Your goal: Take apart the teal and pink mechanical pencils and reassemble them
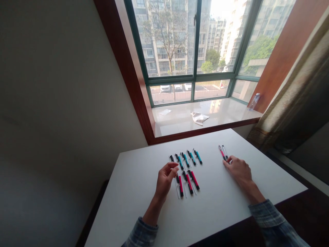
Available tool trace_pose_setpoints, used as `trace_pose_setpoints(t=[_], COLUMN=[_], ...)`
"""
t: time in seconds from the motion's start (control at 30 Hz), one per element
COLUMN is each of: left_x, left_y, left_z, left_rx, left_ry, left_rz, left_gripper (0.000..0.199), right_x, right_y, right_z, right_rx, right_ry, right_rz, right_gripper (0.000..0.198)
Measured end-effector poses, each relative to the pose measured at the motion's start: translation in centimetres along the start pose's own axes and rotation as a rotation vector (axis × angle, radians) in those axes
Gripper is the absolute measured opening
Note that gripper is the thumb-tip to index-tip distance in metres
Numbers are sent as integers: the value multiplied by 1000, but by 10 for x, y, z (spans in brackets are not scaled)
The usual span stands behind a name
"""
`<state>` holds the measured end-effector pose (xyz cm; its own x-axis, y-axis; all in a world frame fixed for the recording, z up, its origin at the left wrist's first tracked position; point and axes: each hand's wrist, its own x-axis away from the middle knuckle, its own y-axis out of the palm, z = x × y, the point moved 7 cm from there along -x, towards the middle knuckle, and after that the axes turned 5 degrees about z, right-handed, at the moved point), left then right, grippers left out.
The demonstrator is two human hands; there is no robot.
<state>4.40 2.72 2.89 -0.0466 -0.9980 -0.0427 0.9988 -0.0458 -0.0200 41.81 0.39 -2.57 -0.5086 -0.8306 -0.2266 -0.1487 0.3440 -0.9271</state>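
On the white table [216, 206], taken-apart pens lie in two groups, with black parts and thin pale refills beside the barrels. The far row has several turquoise barrels [198, 156]; the near row has three red barrels [195, 179]. My left hand [165, 180] hovers at the left end of these rows, thumb and fingertips pinched together; what they hold, if anything, is hidden. Farther right, my right hand [239, 168] has its fingertips closed on the lower end of a red pen [221, 152]. A clear pen with a dark end [224, 150] lies right beside it.
Behind the table is a window sill [174, 127] with a crumpled white cloth [199, 118], a flat white piece [165, 112] and a clear bottle [254, 102]. A curtain [290, 72] hangs at the right. A grey wall [64, 85] stands on the left.
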Motion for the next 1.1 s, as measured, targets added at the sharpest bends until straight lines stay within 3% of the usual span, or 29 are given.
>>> trace_pose_setpoints(t=[0.33,0.47,0.6,0.67,0.8,0.87,1.0,1.1], left_x=[3,4,4,4,7,10,16,15], left_y=[-1,-1,-2,-2,2,6,18,19], left_z=[3,3,6,8,17,22,21,18], left_rx=[3,-13,-34,-35,-74,-132,-229,-291], left_ry=[-5,6,48,84,210,287,346,339], left_rz=[-18,-12,16,27,-10,-51,-171,-138], left_gripper=[29,28,27,28,34,36,32,22], right_x=[-3,-2,8,16,38,51,68,73], right_y=[-11,-38,-75,-83,-77,-65,-35,-18], right_z=[-4,-8,-23,-41,-101,-130,-169,-183], right_rx=[-60,-201,-576,-803,-1117,-1207,-1308,-1331], right_ry=[-40,-70,-78,-93,-253,-304,-319,-318], right_rz=[31,205,354,282,-38,-186,-356,-420], right_gripper=[30,33,44,43,39,37,38,38])
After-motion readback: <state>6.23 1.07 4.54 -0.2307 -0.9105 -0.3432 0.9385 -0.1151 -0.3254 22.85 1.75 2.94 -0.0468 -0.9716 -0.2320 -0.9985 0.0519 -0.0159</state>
